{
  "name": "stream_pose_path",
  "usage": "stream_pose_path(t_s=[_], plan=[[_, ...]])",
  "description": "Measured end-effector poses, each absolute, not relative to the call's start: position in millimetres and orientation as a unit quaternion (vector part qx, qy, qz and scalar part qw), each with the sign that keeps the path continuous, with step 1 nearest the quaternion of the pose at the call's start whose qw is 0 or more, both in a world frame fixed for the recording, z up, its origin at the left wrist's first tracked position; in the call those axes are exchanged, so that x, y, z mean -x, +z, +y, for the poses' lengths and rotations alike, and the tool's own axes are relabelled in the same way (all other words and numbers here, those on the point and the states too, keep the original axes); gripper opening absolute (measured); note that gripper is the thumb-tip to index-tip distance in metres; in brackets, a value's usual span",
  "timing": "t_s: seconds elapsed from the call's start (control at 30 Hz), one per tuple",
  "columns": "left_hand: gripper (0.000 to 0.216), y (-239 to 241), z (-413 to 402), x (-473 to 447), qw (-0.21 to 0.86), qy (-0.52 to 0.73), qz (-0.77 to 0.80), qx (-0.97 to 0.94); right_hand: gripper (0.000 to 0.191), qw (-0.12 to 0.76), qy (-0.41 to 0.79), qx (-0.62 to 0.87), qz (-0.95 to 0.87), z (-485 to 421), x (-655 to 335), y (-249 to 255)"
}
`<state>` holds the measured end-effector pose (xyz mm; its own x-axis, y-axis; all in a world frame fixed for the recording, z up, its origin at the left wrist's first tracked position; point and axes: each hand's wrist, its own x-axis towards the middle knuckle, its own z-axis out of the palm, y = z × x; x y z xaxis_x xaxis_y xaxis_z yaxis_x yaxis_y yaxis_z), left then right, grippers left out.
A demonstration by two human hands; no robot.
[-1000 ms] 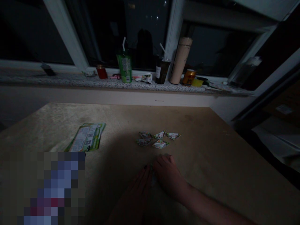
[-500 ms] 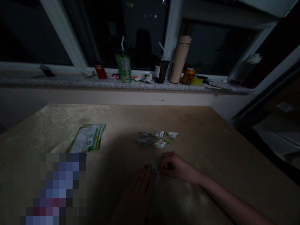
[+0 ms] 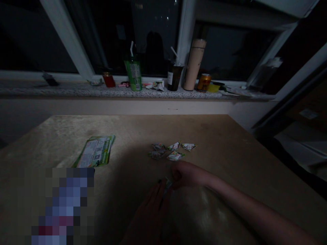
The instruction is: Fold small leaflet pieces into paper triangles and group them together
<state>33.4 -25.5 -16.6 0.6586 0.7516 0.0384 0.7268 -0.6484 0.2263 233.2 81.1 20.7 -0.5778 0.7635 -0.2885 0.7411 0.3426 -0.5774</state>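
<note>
On the wooden table, a small piece of green-and-white printed paper [image 3: 168, 183] lies between my two hands, mostly covered by fingers. My left hand [image 3: 154, 202] rests flat with its fingers stretched forward, the tips pressing the paper's left side. From the right, my right hand [image 3: 187, 174] has its fingers curled in a pinch at the paper's right edge. Just beyond them sit several small folded paper triangles in the same print, among them a front one [image 3: 175, 156] and one at the right [image 3: 189, 146].
A stack of green printed packets [image 3: 95, 151] lies at the left, near a blurred-out patch [image 3: 65, 204]. Along the granite windowsill [image 3: 153, 94] stand a green cup [image 3: 134, 75], a dark drink cup [image 3: 174, 77], a beige thermos [image 3: 195, 64], an orange can [image 3: 204, 82] and a red jar [image 3: 108, 80].
My right hand has shifted slightly left and its fingers have closed in on the paper's edge. My left hand stays in place. The whole view has tilted a little.
</note>
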Motion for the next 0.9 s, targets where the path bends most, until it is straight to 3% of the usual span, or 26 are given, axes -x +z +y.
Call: stream_pose_path(t_s=[0.3, 0.57, 0.9], plan=[[0.081, -9, -25, -33, 0.119, 0.079, 0.403, -0.904, 0.015, -0.047, 0.308, 0.461, -0.831, 87, -231, 26], [0.090, -11, -6, -9, 0.179, 0.077, 0.318, -0.928, 0.014, -0.030, 0.300, 0.457, -0.837, 82, -234, 24], [0.085, 2, -12, -17, 0.112, 0.073, 0.339, -0.931, 0.006, 0.002, 0.309, 0.439, -0.844, 78, -236, 25]])
